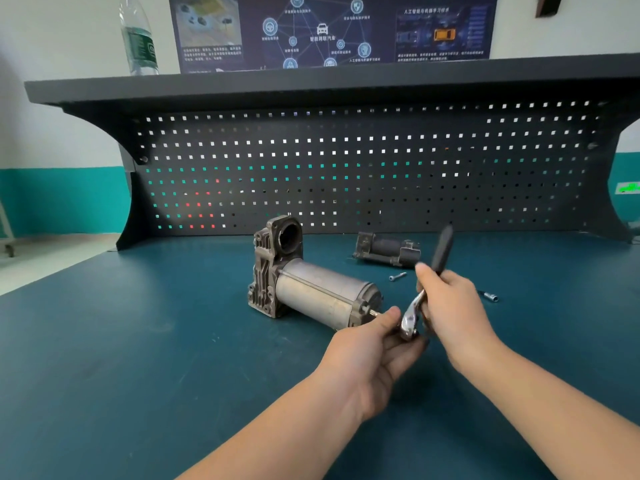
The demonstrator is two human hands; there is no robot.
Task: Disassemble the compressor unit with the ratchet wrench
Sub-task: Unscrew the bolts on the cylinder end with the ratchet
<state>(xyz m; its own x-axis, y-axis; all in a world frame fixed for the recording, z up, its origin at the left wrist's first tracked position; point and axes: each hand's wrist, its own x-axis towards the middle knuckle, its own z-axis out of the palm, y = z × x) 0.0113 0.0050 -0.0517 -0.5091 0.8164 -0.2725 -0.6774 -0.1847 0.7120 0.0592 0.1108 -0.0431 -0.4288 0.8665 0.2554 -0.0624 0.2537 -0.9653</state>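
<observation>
A: Left hand (375,344) cups the ratchet wrench (420,296) head; right hand (450,306) grips its handle.

B: Compressor unit (311,282) lies left of the wrench on the table (138,341), long axis pointing at that head, left hand nearer.

Teal bench top (138,341), dark pegboard (346,168) dotted with square holes, grey-brown compressor unit (311,289), black-handled chrome ratchet wrench (412,317)

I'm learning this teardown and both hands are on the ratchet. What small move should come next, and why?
Probably bring the ratchet wrench head onto the fastener at the compressor unit motor's near end. The right hand grips the handle, the left hand pinches the head, apart from the unit.
</observation>
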